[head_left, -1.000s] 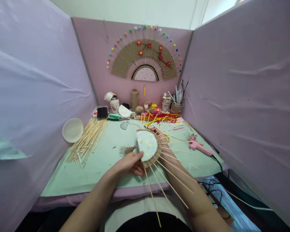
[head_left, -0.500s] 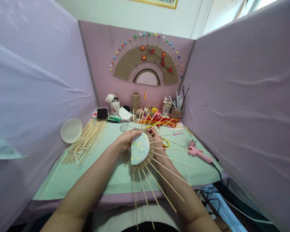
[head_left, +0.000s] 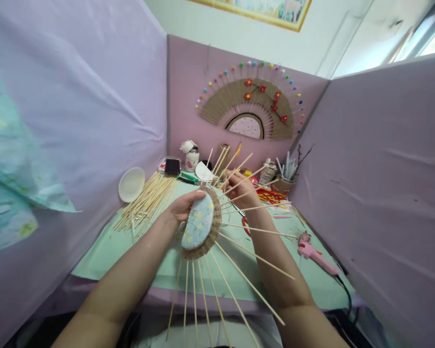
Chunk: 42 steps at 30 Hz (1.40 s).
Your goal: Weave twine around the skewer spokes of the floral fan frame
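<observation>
A half-round fan base (head_left: 198, 222), covered in pale blue cloth with yellow flowers, is held up above the table by its straight side. My left hand (head_left: 184, 207) is closed on it, thumb on the upper front corner and fingers behind. A brown twine-like band (head_left: 216, 215) runs around its curved edge. Thin bamboo sticks (head_left: 255, 228) fan out from that edge. My right hand (head_left: 242, 186) is raised behind the upper sticks, fingertips pinched together beside them; what they pinch is too small to make out. Red-handled scissors (head_left: 245, 225) lie partly hidden behind my right forearm.
Loose bamboo sticks (head_left: 148, 200) and a white scalloped dish (head_left: 131, 184) are at left. A pink glue gun (head_left: 317, 254) with its cord lies at right. Green-handled pliers (head_left: 188, 178), jars and red-yellow strips (head_left: 271, 195) stand or lie behind. A finished fan (head_left: 252, 104) hangs on the back panel.
My right hand has moved from the fan base's edge up and away, behind the upper sticks. The base has turned slightly in my left hand, and the camera view has shifted.
</observation>
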{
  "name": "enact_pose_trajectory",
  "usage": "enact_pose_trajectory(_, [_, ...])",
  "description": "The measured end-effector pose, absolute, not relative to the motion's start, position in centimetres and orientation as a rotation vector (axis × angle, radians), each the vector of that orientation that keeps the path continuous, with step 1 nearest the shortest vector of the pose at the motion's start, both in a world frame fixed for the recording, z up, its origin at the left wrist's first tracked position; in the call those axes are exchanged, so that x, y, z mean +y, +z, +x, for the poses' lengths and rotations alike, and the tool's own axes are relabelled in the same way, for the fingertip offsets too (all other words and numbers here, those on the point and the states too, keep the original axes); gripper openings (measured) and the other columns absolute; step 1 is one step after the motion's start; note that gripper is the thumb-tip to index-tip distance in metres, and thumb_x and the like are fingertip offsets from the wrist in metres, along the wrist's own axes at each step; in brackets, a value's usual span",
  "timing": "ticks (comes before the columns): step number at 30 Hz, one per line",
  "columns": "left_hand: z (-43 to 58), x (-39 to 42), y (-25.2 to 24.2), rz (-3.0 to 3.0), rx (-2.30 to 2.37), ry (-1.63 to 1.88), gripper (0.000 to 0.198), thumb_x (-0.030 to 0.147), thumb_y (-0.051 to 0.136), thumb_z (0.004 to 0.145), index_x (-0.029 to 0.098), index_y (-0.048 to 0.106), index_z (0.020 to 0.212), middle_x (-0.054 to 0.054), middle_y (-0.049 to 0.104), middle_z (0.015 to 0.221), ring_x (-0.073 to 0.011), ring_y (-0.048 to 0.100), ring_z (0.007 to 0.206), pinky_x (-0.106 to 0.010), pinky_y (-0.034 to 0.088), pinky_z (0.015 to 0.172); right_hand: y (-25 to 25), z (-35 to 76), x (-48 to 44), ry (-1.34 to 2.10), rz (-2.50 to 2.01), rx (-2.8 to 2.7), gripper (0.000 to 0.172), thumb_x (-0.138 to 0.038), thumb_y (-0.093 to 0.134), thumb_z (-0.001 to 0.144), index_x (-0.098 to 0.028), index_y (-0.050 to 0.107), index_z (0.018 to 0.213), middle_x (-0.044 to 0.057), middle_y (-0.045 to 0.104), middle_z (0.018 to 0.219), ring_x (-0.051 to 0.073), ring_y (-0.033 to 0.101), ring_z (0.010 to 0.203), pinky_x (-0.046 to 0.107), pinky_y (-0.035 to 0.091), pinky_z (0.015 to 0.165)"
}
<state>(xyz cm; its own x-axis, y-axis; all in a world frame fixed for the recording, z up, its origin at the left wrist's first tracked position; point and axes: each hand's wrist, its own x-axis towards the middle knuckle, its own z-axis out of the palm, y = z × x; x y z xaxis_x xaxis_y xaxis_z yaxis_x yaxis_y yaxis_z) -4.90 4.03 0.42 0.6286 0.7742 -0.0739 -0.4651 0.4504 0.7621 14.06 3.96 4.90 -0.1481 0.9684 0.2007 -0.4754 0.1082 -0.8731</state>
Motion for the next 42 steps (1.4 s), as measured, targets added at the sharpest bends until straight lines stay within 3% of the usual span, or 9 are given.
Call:
enact_pose_trajectory(5, [-5.2, 3.8, -0.4, 0.797, 0.389, 0.778, 0.028, 0.017, 0.076, 0.066, 0.011, 0.064, 0.090, -0.006, 0.073, 0.073, -0.0168, 0.069, 0.062, -0.026, 0.054, 0.064, 6.6, 14.0, 4.6, 1.427, -0.556, -1.219, 0.027, -0.027, 0.082, 0.066, -0.018, 0.057, 0.072, -0.007, 0.048, 0.055, 0.004, 0.039, 0.044, 0.015, 0.032, 0.040])
enact_pose_trajectory(13, [-5.6, 3.5, -0.1, 0.846, 0.356, 0.820, 0.036, 0.022, 0.082, 0.057, 0.012, 0.063, 0.085, -0.004, 0.072, 0.069, -0.0166, 0.066, 0.057, -0.026, 0.053, 0.058, 6.9, 13.7, 4.8, 1.478, -0.535, -1.287, 0.032, -0.032, 0.083, 0.065, -0.018, 0.055, 0.069, -0.007, 0.048, 0.054, 0.002, 0.036, 0.043, 0.013, 0.032, 0.040])
enact_pose_trajectory(20, [-5.3, 3.2, 0.2, 0.859, 0.479, 0.823, 0.023, 0.019, 0.076, 0.064, 0.013, 0.060, 0.079, -0.003, 0.069, 0.062, -0.0151, 0.064, 0.050, -0.024, 0.051, 0.052, 5.9, 15.0, 4.6, 1.353, -0.650, -1.222, 0.030, -0.031, 0.083, 0.065, -0.018, 0.057, 0.068, -0.005, 0.056, 0.057, 0.003, 0.043, 0.044, 0.014, 0.036, 0.040])
enact_pose_trajectory(31, [-4.6, 3.0, 0.6, 0.908, 0.547, 0.846, 0.023, 0.018, 0.075, 0.063, 0.011, 0.065, 0.083, -0.006, 0.072, 0.068, -0.0168, 0.066, 0.056, -0.026, 0.052, 0.057, 3.6, 17.4, 4.5, 1.194, -0.742, -1.121, 0.037, -0.039, 0.086, 0.057, -0.017, 0.059, 0.069, -0.004, 0.060, 0.057, 0.005, 0.050, 0.047, 0.015, 0.042, 0.044])
enact_pose_trajectory(37, [-4.6, 3.4, 0.2, 0.872, 0.566, 0.861, 0.017, 0.017, 0.074, 0.065, 0.011, 0.065, 0.079, -0.006, 0.071, 0.064, -0.0170, 0.065, 0.053, -0.027, 0.053, 0.054, 4.3, 19.2, 4.1, 1.109, -0.728, -1.106, 0.038, -0.038, 0.087, 0.056, -0.018, 0.057, 0.065, -0.008, 0.048, 0.049, 0.003, 0.035, 0.041, 0.014, 0.027, 0.037])
enact_pose_trajectory(42, [-4.9, 3.7, 0.0, 0.829, 0.608, 0.880, 0.010, 0.016, 0.071, 0.068, 0.012, 0.066, 0.077, -0.006, 0.071, 0.064, -0.0168, 0.065, 0.052, -0.026, 0.053, 0.054, 5.2, 19.9, 3.6, 1.045, -0.766, -1.118, 0.036, -0.040, 0.086, 0.057, -0.019, 0.058, 0.067, -0.010, 0.040, 0.046, 0.003, 0.028, 0.038, 0.016, 0.021, 0.035])
